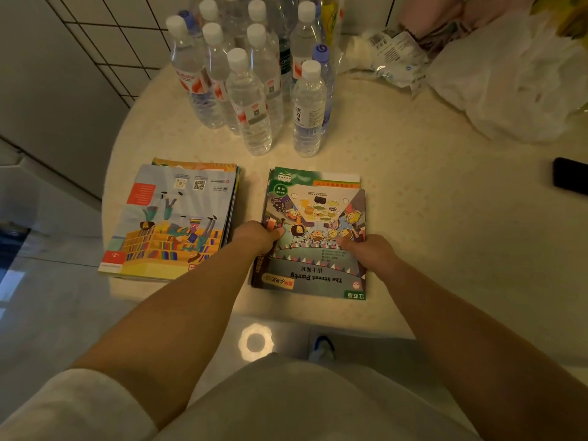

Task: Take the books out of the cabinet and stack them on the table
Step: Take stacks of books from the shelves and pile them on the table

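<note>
The right-hand stack of books (pixel 313 237) is being held at both side edges, "The Street Party" cover on top, upside down to the viewer. The left hand (pixel 259 238) is curled round the stack's 9 o'clock edge, thumb on the cover, and the right hand (pixel 370 253) is wrapped on the 3 o'clock edge the same way. A two-sided grip like that looks meant for squaring the pile up or setting it down flat, so the thin books don't slide off each other. It can't really be told if the stack is fully resting on the tabletop (pixel 429 218) or a hair above it at the near end.

Just beside it at 9 o'clock, a second stack (pixel 171 221) is lying flat, not touching, probably kept separate because those books are a larger format. At 12 o'clock a bunch of water bottles (pixel 251 81) is stood upright, so the books get kept to the near edge. A white plastic bag (pixel 509 84) is slumped at 2 o'clock, and a dark phone-like thing (pixel 571 179) sits at 3 o'clock. The cabinet isn't seen anywhere.
</note>
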